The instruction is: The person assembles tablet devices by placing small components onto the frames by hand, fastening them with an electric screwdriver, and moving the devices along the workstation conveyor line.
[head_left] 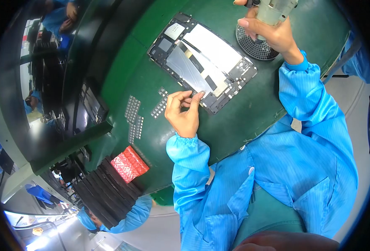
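An opened tablet [218,54] lies slantwise on the green table, its inner parts bare: white and silver plates, dark strips and a circuit board along the right end. At its near edge, my left hand [184,113] has thumb and forefinger pinched together; whatever may be between them is too small to make out. My right hand [275,33] is wrapped round a pale green tool [275,9] that looks like an electric screwdriver, cut off by the top of the view. Beneath this hand stands a round black tray [252,45] full of small holes, partly covered by the fingers.
Strips of small grey pieces [132,115] lie left of the tablet, with another strip [159,103] nearer my left hand. A red bubble-wrap packet [129,164] rests beside a stack of black slabs [107,192]. Behind the stack a co-worker's blue sleeve [134,215] shows.
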`<action>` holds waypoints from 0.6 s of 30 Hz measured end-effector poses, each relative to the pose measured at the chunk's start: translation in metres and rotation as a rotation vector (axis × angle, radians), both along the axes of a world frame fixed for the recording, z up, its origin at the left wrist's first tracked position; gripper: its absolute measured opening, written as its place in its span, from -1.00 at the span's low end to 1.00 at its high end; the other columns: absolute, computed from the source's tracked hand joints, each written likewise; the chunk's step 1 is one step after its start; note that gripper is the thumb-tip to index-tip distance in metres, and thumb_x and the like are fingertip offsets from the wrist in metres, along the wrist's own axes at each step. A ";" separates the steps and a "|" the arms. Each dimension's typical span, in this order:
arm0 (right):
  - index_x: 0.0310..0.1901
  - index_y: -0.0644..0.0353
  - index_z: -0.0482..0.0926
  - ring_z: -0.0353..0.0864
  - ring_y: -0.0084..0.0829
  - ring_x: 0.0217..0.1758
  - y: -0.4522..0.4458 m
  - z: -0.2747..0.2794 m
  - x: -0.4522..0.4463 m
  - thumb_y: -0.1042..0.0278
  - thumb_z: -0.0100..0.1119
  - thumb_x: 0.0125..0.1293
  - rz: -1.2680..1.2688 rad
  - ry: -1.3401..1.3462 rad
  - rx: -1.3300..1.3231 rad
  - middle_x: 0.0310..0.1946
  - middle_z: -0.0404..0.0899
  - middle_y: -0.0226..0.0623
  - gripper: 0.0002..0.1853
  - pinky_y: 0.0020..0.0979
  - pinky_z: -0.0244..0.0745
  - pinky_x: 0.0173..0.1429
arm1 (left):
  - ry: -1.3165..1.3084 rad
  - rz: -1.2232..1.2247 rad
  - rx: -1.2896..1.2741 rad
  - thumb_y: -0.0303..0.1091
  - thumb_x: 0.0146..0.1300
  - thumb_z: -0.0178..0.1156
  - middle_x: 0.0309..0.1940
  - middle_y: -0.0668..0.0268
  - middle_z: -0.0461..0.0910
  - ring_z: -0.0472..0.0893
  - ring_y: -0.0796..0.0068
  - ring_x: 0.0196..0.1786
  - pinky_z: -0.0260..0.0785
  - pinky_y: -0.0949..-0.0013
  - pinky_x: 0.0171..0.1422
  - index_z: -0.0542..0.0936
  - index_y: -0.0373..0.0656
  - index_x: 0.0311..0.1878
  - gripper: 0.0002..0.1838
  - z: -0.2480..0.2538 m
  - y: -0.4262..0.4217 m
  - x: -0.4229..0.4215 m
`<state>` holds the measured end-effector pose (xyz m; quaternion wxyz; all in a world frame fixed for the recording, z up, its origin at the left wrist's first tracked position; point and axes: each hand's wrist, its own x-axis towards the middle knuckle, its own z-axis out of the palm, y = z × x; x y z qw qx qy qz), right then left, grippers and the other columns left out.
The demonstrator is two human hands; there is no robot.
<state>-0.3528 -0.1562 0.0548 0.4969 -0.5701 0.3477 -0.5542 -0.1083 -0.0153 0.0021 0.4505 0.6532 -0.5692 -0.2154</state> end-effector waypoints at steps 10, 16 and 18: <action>0.04 0.36 0.37 0.45 -0.57 -0.66 -0.001 -0.005 -0.002 0.57 0.33 0.08 0.017 -0.017 0.024 -0.61 0.50 -0.31 -0.53 -0.52 0.33 -0.59 | -0.484 -0.173 -0.130 -0.36 -0.06 0.44 -0.40 0.20 0.55 0.54 0.32 -0.41 0.41 0.36 -0.34 0.64 -0.25 -0.07 -0.58 -0.001 0.028 -0.001; 0.06 0.46 0.39 0.39 -0.59 -0.64 0.002 -0.003 0.010 0.50 0.21 0.15 0.064 0.090 -0.199 -0.64 0.44 -0.39 -0.57 -0.53 0.32 -0.48 | -0.414 -0.195 -0.184 -0.36 -0.10 0.46 -0.37 0.20 0.55 0.51 0.33 -0.39 0.39 0.35 -0.33 0.64 -0.27 -0.07 -0.54 -0.007 0.023 0.002; 0.02 0.44 0.42 0.40 -0.58 -0.64 0.008 0.000 0.021 0.53 0.23 0.14 0.120 -0.006 -0.175 -0.64 0.46 -0.38 -0.60 -0.52 0.33 -0.51 | -0.415 -0.209 -0.203 -0.36 -0.12 0.47 -0.38 0.21 0.54 0.50 0.33 -0.40 0.38 0.35 -0.35 0.64 -0.26 -0.07 -0.53 -0.009 0.020 0.004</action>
